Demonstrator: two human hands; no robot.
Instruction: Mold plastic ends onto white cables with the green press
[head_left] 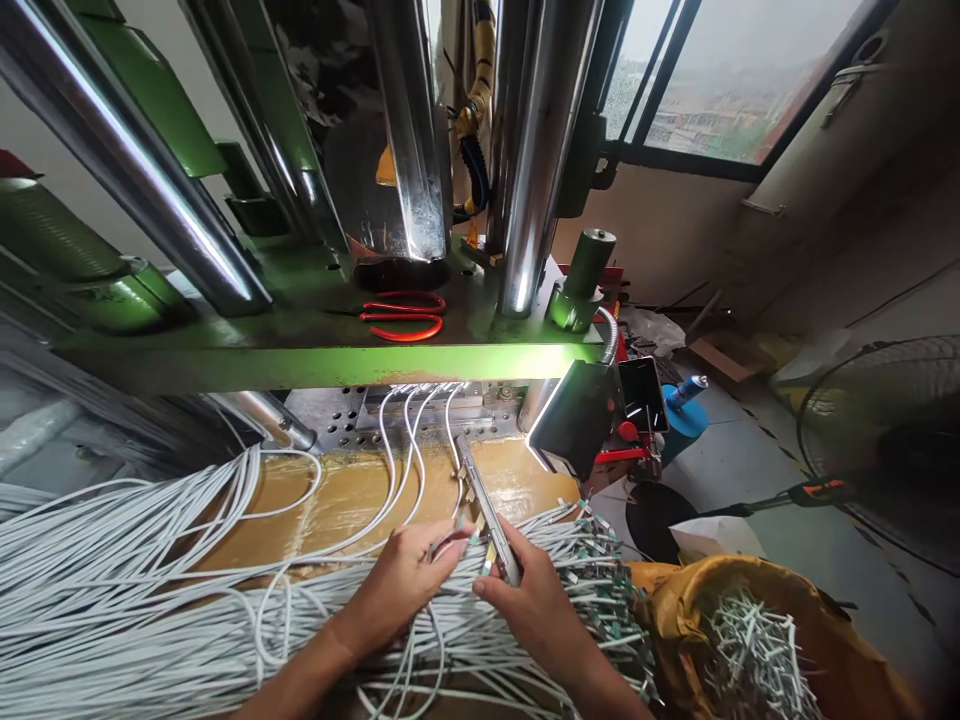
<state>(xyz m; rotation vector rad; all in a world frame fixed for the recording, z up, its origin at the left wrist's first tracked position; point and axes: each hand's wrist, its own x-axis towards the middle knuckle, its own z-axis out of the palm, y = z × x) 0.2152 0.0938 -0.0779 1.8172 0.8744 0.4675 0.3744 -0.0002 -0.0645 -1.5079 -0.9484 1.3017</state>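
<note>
one long silver metal bar slants forward-left from the right hand, gripped near its close end. left hand, just beside, pinches a small teal-and-white plastic connector.

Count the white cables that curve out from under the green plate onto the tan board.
4 visible: the leftmost cable, two middle cables close together, and the rightmost cable, which runs down toward the metal bar. Others may be hidden under the plate.

A slim metal bar slants, seemingly over white cables.
</note>
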